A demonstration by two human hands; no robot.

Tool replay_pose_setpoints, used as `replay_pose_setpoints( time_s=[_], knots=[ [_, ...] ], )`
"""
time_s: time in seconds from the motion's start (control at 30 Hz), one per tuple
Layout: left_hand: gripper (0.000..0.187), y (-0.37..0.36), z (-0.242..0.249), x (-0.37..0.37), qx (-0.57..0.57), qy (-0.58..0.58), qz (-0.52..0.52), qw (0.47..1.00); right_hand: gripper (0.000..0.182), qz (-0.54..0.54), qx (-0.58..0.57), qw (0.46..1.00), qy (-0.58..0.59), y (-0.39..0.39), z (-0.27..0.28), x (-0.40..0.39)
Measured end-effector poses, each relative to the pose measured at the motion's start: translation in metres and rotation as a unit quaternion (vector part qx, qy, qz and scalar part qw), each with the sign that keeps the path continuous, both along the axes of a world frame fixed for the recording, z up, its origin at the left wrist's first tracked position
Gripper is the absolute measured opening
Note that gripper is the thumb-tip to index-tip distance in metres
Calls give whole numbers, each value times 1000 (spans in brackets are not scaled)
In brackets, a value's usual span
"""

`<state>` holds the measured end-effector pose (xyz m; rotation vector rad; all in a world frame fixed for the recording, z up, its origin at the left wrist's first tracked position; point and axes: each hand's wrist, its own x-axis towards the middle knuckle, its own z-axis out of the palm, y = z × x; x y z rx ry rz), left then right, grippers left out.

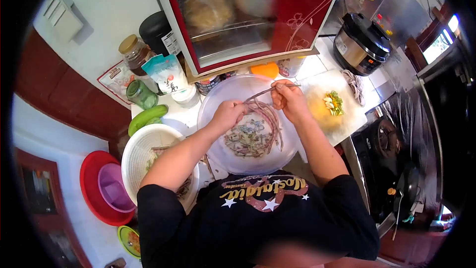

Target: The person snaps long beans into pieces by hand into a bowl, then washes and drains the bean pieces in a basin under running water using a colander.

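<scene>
A purplish long bean is stretched between my two hands, above a wide translucent basin. My left hand pinches one end of it with closed fingers. Toward the other end, my right hand grips the bean, and its tip sticks out past the fingers. More whole long beans curve along the basin's right side. Short green and purple bits lie on the basin's bottom. Partly hidden behind my left forearm, a white colander holds some bean pieces.
A cutting board at right carries sliced green and pale pieces. Behind it stands an electric pressure cooker. A green gourd, a glass jar and bags sit at left. A red basin is lower left. The cabinet overhangs the back.
</scene>
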<state>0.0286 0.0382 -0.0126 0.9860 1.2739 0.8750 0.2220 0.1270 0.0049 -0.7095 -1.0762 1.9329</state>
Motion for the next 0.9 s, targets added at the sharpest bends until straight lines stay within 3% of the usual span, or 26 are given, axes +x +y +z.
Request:
replay_pose_setpoints(
  time_s=[0.07,0.13,0.2,0.3,0.33,0.37,0.4,0.53,0.6,0.67,0.73,0.77,0.83,0.87,0.9],
  knots=[
    [15,11,-4,-6,48,92,90,991,8,-25,50,997,-49,-15,1,-7],
    [16,29,-19,-21,30,112,128,985,9,-1,183,982,-51,-31,3,-13],
    [18,28,-24,-29,7,131,168,977,10,-29,188,980,-51,-38,16,-14],
    [17,20,22,-13,-54,-67,93,992,10,17,96,995,-17,-28,27,-4],
    [17,14,36,-6,-56,-67,88,992,10,11,94,995,-17,-23,22,-3],
    [15,9,48,-1,-58,-115,9,992,10,43,57,997,-7,-17,12,-3],
    [14,7,52,1,-59,-161,-69,983,11,77,21,997,3,-12,4,-3],
    [14,7,33,3,-80,-196,-136,968,9,124,-84,985,86,-8,-5,1],
    [14,6,26,7,-36,-35,-90,995,8,70,-82,991,80,-4,-12,0],
    [14,13,8,4,-16,1,-60,998,8,16,-82,994,73,-8,-16,-1],
    [15,24,-4,-5,41,196,5,980,7,-38,81,995,-52,-25,-11,-11],
    [15,26,-7,-12,42,196,8,980,8,-43,165,984,-58,-30,-10,-13],
    [16,31,-2,-22,-76,108,92,987,8,-20,173,983,-59,-30,-5,-11],
    [16,33,-1,-18,-73,112,88,987,9,-6,173,983,-58,-30,-4,-10],
    [17,27,8,-7,-25,38,56,997,10,37,130,989,-67,-25,-7,-8]
  ],
)
